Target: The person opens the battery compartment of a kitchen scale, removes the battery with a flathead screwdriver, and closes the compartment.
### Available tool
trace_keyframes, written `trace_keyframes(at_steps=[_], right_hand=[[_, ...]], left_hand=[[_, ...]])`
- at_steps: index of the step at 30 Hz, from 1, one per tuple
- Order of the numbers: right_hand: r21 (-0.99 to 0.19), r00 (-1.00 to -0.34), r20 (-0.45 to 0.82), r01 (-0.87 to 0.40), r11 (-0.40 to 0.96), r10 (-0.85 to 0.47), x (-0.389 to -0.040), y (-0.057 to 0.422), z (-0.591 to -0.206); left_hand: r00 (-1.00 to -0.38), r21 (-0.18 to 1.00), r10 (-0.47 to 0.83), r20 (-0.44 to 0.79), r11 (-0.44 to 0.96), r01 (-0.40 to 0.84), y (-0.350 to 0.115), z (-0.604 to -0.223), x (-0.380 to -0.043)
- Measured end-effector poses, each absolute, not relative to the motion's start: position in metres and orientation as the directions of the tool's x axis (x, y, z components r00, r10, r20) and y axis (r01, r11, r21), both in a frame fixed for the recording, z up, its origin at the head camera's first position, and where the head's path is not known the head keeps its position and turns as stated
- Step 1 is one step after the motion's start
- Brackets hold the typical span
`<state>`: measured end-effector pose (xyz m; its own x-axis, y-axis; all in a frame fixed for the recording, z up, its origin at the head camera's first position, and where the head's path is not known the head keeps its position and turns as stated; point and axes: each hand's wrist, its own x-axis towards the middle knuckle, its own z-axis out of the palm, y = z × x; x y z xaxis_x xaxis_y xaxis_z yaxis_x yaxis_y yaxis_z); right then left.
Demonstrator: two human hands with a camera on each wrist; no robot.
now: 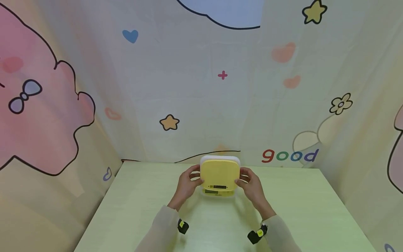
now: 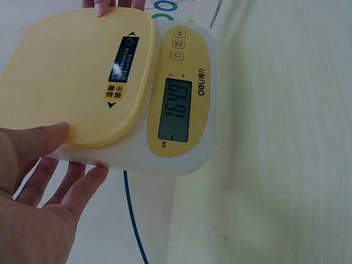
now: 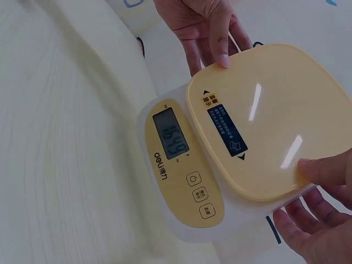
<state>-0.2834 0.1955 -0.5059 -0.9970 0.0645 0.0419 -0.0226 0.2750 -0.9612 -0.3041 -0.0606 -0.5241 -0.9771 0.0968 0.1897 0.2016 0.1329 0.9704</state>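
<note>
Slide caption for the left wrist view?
Left hand and right hand hold a yellow-topped scale by opposite edges, display in full view.

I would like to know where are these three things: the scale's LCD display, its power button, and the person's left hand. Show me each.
LCD display (image 2: 175, 111): left wrist view, middle of its screen.
Power button (image 3: 193, 179): right wrist view, its centre.
Left hand (image 1: 186, 183): head view, back of the hand.
</note>
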Motion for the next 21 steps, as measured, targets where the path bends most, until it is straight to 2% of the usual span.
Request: trace_keyframes(at_steps=[21], right_hand=[[-0.983, -0.995, 0.060, -0.045, 0.178, 0.077, -0.283, 0.194, -0.517]], left_hand=[[-0.982, 0.978, 0.091, 0.166, 0.115, 0.176, -0.060, -0.534, -0.305]])
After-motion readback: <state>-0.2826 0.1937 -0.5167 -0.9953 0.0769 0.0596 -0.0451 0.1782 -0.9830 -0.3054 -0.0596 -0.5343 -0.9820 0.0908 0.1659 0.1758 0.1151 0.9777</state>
